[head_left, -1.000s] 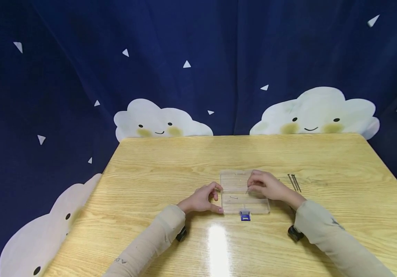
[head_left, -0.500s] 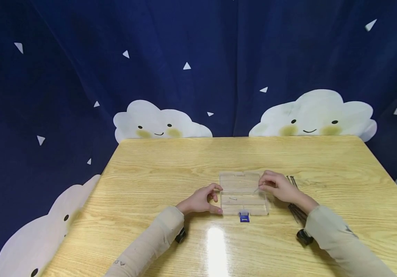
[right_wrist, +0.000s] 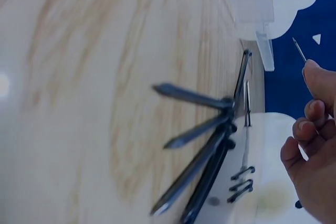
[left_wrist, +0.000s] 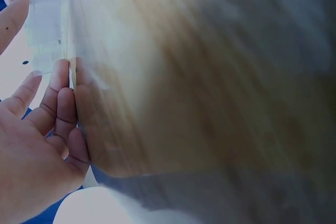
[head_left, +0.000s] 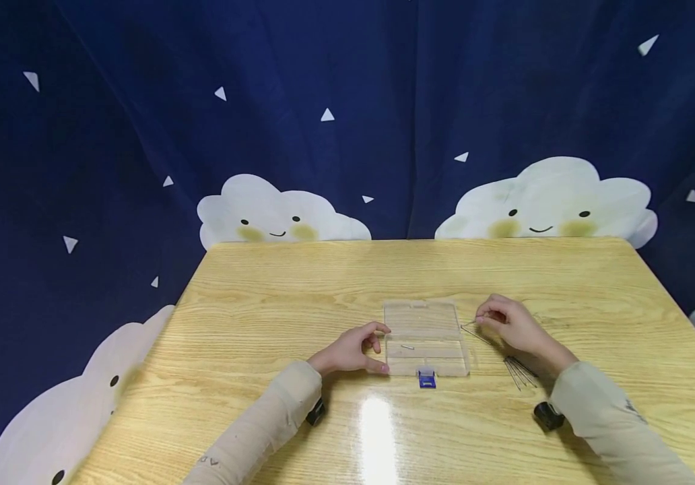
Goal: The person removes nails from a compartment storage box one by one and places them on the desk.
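Note:
A clear plastic box (head_left: 426, 367) lies with its lid (head_left: 421, 318) folded back on the table; a blue latch (head_left: 427, 379) is at its front. One small nail (head_left: 407, 347) rests inside. My left hand (head_left: 356, 349) touches the box's left side, thumb and forefinger spread along the edge. Right of the box, my right hand (head_left: 514, 327) pinches a thin nail (right_wrist: 299, 49) between thumb and forefinger, its pointed end sticking out. Another nail (head_left: 477, 335) lies on the table just below that hand.
Several dark nails (head_left: 520, 372) lie fanned out beneath my right wrist; in the right wrist view, more nails (right_wrist: 241, 186) lie beyond the fan. The wooden table (head_left: 287, 283) ends at a dark blue curtain (head_left: 323, 155) with cloud prints.
My right hand has moved right, from over the box's lid to beside the box, holding the thin nail. The nails under its wrist have come into sight. My left hand stays put.

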Demonstrator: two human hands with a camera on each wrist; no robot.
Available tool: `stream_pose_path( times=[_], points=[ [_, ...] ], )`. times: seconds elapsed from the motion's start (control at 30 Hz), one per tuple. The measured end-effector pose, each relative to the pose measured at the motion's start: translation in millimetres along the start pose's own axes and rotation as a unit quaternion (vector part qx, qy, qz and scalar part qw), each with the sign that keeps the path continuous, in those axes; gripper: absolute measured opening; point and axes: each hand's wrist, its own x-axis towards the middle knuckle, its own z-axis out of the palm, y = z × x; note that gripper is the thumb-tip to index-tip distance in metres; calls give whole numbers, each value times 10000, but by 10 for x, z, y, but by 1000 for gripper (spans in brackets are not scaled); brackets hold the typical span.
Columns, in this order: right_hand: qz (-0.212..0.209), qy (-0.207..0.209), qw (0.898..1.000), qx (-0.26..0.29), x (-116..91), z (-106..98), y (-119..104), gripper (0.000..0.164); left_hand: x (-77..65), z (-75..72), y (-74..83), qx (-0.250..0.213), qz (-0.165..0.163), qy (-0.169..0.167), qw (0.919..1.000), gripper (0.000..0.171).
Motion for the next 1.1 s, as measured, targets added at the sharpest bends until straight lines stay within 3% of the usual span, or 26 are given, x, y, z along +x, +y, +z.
stream_pose_path(
  times=[0.27, 0.67, 0.87, 1.1],
  points=[
    [686, 193, 9968, -356, -16, -56, 70, 2, 8, 5, -13, 8, 12, 21, 10000, 60],
    [1295, 245, 9883, -767, 37, -34, 143, 4, 7, 8, -2, 50, -116, 38, 9999, 61],
    [1711, 105, 9803, -984, 67, -4, 126, 6, 1, 1, 13, 50, -154, -11, 9999, 61],
    [1919, -86, 9730, -1281, 86, 16, 122, 9, -1, -10, 21, 59, -150, -48, 9999, 61]
  ],
)
